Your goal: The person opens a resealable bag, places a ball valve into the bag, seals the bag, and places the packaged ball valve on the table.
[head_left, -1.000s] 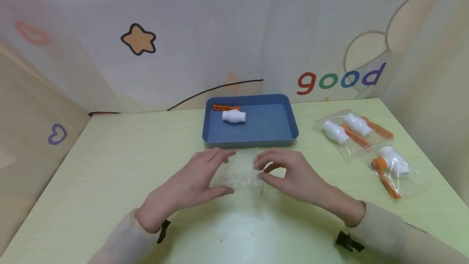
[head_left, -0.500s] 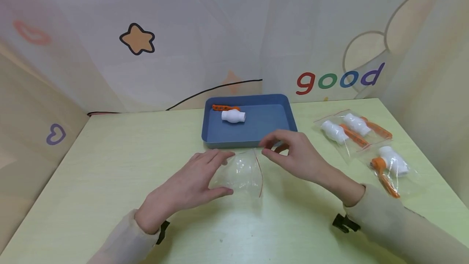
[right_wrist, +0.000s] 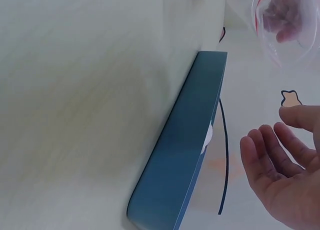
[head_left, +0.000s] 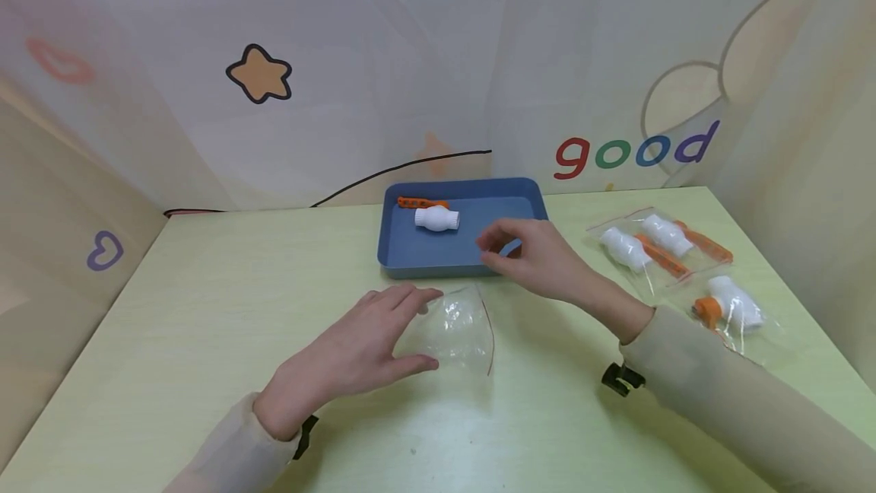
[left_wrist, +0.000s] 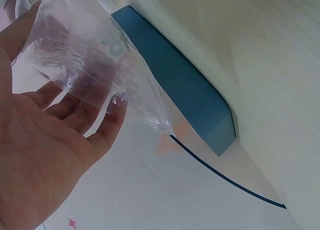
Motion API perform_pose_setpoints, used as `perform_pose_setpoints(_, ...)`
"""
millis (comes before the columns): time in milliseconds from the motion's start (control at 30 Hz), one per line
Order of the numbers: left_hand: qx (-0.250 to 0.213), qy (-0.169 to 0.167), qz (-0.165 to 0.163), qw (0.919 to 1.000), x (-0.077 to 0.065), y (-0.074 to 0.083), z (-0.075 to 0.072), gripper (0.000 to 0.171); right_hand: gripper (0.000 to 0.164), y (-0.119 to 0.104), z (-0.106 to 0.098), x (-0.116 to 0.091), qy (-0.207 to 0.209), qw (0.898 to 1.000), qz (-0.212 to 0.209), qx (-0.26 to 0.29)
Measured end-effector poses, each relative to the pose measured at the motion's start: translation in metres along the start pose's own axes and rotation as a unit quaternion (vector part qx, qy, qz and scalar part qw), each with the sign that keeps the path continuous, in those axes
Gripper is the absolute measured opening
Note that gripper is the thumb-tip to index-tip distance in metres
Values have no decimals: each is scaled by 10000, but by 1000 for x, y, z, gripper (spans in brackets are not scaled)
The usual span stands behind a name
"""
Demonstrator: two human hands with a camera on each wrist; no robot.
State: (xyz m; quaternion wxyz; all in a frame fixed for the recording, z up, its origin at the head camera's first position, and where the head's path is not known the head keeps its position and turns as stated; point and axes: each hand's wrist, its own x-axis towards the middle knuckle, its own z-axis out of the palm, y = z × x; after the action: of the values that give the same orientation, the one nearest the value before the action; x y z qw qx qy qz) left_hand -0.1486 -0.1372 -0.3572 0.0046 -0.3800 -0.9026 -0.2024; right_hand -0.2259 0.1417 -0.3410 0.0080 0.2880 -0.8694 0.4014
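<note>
A clear zip bag [head_left: 455, 326] with a red line along its mouth is held up by my left hand [head_left: 356, 348], thumb at one edge and fingers at the other. In the left wrist view, the fingers show through the bag's thin film. My right hand [head_left: 541, 257] is over the right front part of the blue tray [head_left: 393, 271], with loosely bent fingers and nothing between them. In the tray lies a white bulging piece with ribbed ends [head_left: 436, 218], close in front of an orange flat handle-like piece [head_left: 414, 202].
To the right lie several clear bags; one filled bag [head_left: 646, 246] and another [head_left: 735, 310] contain white and orange pieces. A printed cloth [head_left: 383, 59] hangs behind the pale table [head_left: 239, 287].
My right hand has let go of the bag's mouth and moved away, up over the tray. My left hand stays nearly still with the bag.
</note>
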Motion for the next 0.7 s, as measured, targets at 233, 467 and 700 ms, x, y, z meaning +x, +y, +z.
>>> perform_pose_setpoints(233, 42, -49, 32, 10000, -1, 0, 0, 75, 17, 5, 1, 20, -160, 9994, 94, -303)
perform_pose_setpoints(467, 99, -53, 103, 9999, 0, 1, 2, 72, 24, 8, 5, 43, -418, 9962, 425, -635)
perform_pose_setpoints(700, 77, -158, -12, 9998, -1, 1, 2, 72, 33, 11, 15, 67, -816, 9909, 638, -856)
